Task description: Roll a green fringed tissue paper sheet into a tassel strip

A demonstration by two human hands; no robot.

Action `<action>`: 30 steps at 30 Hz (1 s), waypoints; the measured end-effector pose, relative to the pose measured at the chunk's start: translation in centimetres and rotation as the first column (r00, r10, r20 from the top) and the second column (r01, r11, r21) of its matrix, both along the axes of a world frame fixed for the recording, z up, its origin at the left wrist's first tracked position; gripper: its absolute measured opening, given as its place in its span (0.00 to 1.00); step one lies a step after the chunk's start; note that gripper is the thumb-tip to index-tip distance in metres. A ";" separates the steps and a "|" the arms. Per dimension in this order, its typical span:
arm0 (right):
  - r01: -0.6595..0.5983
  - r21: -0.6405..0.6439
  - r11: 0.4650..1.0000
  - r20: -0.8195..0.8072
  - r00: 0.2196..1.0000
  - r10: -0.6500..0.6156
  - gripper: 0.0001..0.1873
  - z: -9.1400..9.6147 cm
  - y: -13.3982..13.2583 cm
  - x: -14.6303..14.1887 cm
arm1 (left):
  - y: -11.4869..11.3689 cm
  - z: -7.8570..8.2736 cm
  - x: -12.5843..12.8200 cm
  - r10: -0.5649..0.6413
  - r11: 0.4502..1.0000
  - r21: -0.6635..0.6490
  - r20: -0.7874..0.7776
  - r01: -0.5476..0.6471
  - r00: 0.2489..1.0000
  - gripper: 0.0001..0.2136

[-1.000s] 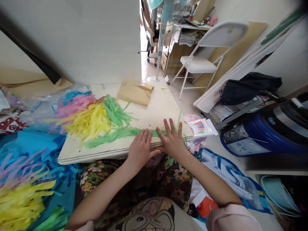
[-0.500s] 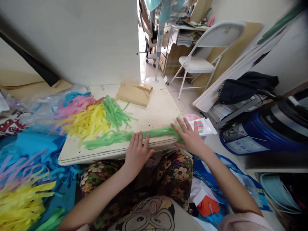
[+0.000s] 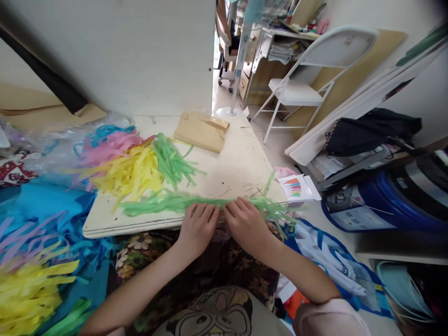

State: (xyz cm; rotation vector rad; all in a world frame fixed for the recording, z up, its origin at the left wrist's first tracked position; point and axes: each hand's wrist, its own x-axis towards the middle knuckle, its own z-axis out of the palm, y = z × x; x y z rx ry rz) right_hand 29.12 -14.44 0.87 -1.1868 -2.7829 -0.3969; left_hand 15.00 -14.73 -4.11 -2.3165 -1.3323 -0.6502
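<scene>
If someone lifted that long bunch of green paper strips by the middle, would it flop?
Probably it would flop: the green strips look thin, and their right ends droop past the table edge. Likely very light and easily scattered, as loose ends splay out. Perhaps tearable too, being thin paper.

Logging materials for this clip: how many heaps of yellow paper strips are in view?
2. One yellow heap lies on the board beside pink strips; the second yellow heap lies at lower left. Others may be hidden.
</scene>
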 end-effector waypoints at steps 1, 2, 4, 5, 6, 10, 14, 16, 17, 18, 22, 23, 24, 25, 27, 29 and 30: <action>0.002 -0.030 1.000 -0.007 1.000 -0.002 0.07 -0.9 0.4 -0.4 | 0.0 0.0 -0.2 -0.013 1.000 -0.010 0.008 0.014 1.000 0.09; 0.014 -0.036 0.999 -0.022 1.000 -0.015 0.06 -1.6 0.7 -0.5 | 0.0 -0.1 -0.4 -0.025 1.000 -0.015 0.018 0.025 1.000 0.09; 0.011 -0.003 1.000 -0.065 0.998 -0.011 0.06 -2.5 1.1 0.0 | 0.1 -0.2 -0.6 -0.038 0.999 -0.015 0.045 0.039 0.998 0.08; -0.006 0.022 1.000 -0.086 0.996 0.008 0.07 -2.8 1.2 0.4 | 0.1 -0.2 -0.7 -0.043 0.999 -0.015 0.059 0.044 0.997 0.07; -0.029 0.042 0.999 -0.103 0.994 0.033 0.08 -2.9 1.3 0.6 | 0.2 -0.2 -0.7 -0.048 0.999 -0.017 0.071 0.049 0.996 0.06; -0.106 0.045 0.993 -0.158 0.981 0.112 0.11 -3.0 1.7 0.7 | 0.6 0.1 -0.5 -0.054 0.997 -0.054 0.100 0.060 0.993 0.06; -0.058 -0.005 0.998 -0.141 0.988 0.057 0.10 -2.9 2.6 0.7 | 0.9 0.9 -0.7 0.022 0.994 -0.106 0.114 -0.010 0.993 0.05; -0.040 -0.020 0.999 -0.118 0.992 0.037 0.09 -2.9 2.9 1.0 | 1.1 1.3 -1.0 0.072 0.989 -0.134 0.096 -0.058 0.993 0.06; -0.034 -0.026 0.999 -0.112 0.993 0.031 0.08 -2.8 3.0 1.3 | 1.1 1.5 -1.2 0.091 0.986 -0.144 0.085 -0.078 0.992 0.07; -0.029 -0.033 0.999 -0.109 0.994 0.026 0.08 -2.7 3.2 1.5 | 1.1 1.6 -1.3 0.107 0.983 -0.154 0.072 -0.095 0.992 0.07; 0.009 -0.081 0.997 -0.087 0.996 -0.016 0.08 -2.1 3.7 2.3 | 1.1 2.1 -1.6 0.172 0.971 -0.174 0.014 -0.167 0.985 0.08; 0.017 -0.095 0.995 -0.073 0.997 -0.024 0.09 -1.9 3.8 2.5 | 1.1 2.2 -1.5 0.190 0.967 -0.174 -0.001 -0.187 0.982 0.08; 0.023 -0.109 0.994 -0.057 0.998 -0.029 0.10 -1.6 4.0 2.7 | 1.2 2.3 -1.5 0.208 0.964 -0.168 -0.016 -0.207 0.978 0.09; 0.025 -0.129 0.991 -0.036 0.999 -0.030 0.10 -1.3 4.3 2.9 | 1.2 2.4 -1.5 0.221 0.961 -0.162 -0.032 -0.223 0.975 0.10; 0.029 -0.182 0.983 0.010 1.000 -0.027 0.11 -0.8 4.7 3.3 | 1.4 2.5 -1.4 0.227 0.959 -0.157 -0.067 -0.235 0.972 0.11; 0.029 -0.239 0.971 0.043 0.999 -0.019 0.11 -0.4 5.1 3.6 | 1.5 2.7 -1.3 0.232 0.957 -0.155 -0.106 -0.247 0.967 0.12; 0.032 -0.261 0.965 0.052 0.998 -0.019 0.11 -0.3 5.3 3.7 | 1.6 2.8 -1.2 0.232 0.955 -0.157 -0.123 -0.250 0.965 0.12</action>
